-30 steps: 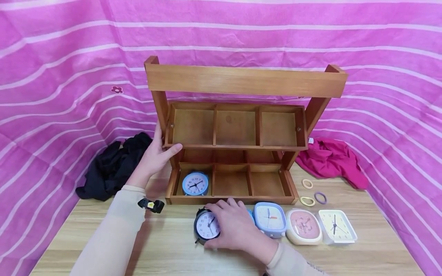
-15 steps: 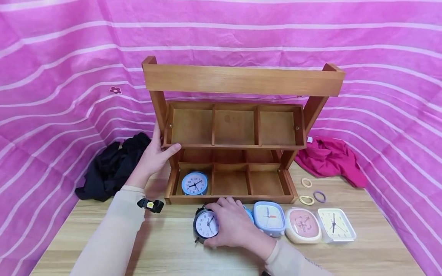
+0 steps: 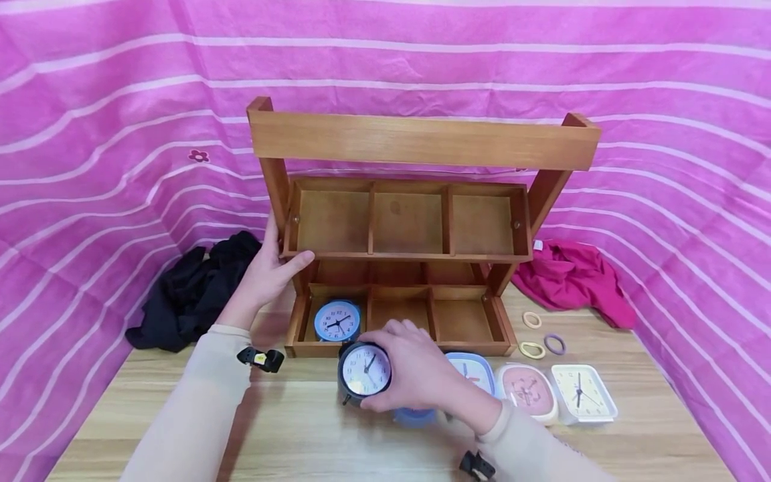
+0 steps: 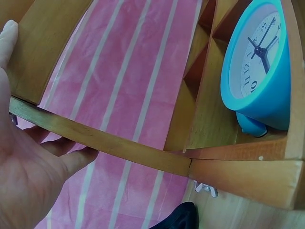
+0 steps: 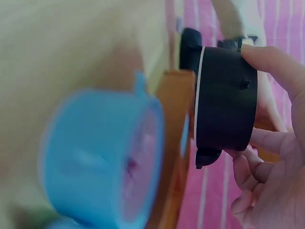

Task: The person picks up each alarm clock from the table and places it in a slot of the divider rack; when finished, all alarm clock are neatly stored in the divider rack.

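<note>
My right hand [image 3: 421, 368] holds a round black alarm clock [image 3: 365, 370], white dial up, just above the table in front of the rack. Thumb and fingers grip the black casing [image 5: 226, 95] from opposite sides in the right wrist view. With the thumb in front and fingers behind the side post, my left hand [image 3: 271, 273] grips the two-tier wooden rack [image 3: 421, 140]. A round blue alarm clock [image 3: 337, 321] sits in the lower tier's left compartment. Partly hidden under my right hand, another blue clock [image 3: 414, 416] stands on the table.
To the right stand a light-blue square clock [image 3: 472, 368], a pink-faced clock [image 3: 527, 393] and a white square clock [image 3: 583, 395]. Behind them lie several hair ties [image 3: 555, 344]. Black cloth [image 3: 193, 294] and magenta cloth [image 3: 566, 281] flank the rack. Pink striped fabric [image 3: 391, 60] surrounds the table.
My right hand has lifted the black clock off the table and brought it slightly toward the rack, uncovering part of the blue clock. The left hand keeps its grip on the rack.
</note>
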`<state>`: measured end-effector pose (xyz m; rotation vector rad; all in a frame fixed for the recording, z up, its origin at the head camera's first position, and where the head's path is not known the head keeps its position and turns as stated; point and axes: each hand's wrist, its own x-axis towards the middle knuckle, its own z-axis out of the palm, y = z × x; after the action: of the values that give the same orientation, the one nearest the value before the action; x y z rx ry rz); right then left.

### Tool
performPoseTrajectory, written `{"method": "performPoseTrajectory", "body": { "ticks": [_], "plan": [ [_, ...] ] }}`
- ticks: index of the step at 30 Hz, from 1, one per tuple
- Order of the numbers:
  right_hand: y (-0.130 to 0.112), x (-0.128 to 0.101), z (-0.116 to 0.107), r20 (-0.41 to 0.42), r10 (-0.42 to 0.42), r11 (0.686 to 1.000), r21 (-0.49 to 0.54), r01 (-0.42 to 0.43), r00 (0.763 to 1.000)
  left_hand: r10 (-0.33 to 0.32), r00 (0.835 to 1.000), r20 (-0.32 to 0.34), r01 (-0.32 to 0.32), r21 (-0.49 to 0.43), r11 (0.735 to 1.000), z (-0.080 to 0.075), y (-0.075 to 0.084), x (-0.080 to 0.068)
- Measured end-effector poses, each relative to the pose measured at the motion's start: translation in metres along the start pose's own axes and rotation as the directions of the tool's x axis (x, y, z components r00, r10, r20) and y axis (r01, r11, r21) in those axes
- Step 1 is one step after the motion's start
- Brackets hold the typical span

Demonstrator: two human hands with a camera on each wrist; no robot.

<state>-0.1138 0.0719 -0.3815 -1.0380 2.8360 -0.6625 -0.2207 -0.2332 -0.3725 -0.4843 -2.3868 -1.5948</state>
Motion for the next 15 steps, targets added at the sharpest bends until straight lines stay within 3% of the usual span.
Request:
{"method": "performPoseTrajectory", "body": {
  "ticks": [6, 15],
  "plan": [
    [0.021, 0.019, -0.029, -0.025, 0.009, 1.000, 0.014, -0.009, 1.000, 0.038, 0.999, 0.010, -0.038, -0.037, 0.999, -0.001, -0.003, 0.001],
    [0.066, 0.052, -0.042, 0.031, 0.088, 0.995, 0.034, -0.089, 0.996, 0.035, 0.999, 0.015, -0.034, -0.041, 0.999, -0.001, -0.003, 0.000]
  ]
}}
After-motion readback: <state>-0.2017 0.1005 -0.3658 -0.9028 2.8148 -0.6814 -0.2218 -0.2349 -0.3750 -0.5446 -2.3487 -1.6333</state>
